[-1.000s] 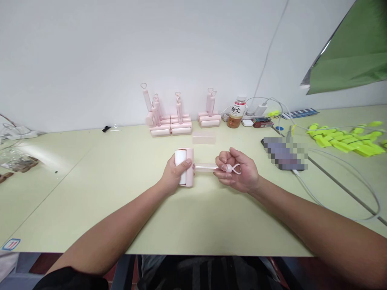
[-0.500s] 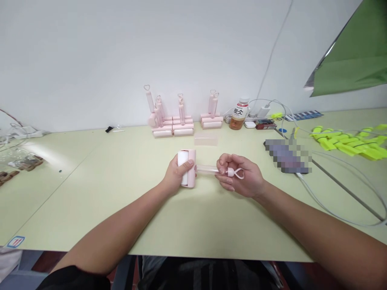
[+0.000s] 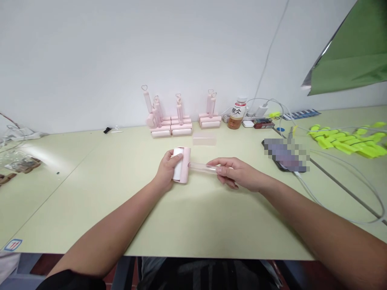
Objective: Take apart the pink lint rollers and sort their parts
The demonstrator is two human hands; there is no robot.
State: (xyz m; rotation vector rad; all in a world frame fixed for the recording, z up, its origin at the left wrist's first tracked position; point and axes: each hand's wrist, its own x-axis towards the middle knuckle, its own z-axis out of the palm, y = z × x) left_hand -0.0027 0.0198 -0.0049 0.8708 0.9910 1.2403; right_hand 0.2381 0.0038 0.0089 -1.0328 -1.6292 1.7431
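Observation:
A pink lint roller (image 3: pixel 186 166) with a white paper roll is held sideways above the table between both hands. My left hand (image 3: pixel 166 171) is closed around its head, thumb resting on the white roll. Its clear pink handle points right, where my right hand (image 3: pixel 237 173) pinches the far part between thumb and fingers. That hand covers the handle's end. Just behind the roller lies a clear pinkish cover (image 3: pixel 204 139) on the table.
Several finished-looking pink lint rollers (image 3: pixel 181 128) stand along the wall. To their right are a drink bottle (image 3: pixel 236 114), a white charger and cables. A phone (image 3: pixel 284 155) on a cable lies at right, near bright yellow pieces (image 3: pixel 347 139). Bagged brown items (image 3: pixel 22 163) lie far left.
My right hand has turned from palm-up to a pinch from above, and the heart-shaped loop at the handle's end is now hidden. The lint roller has shifted slightly left.

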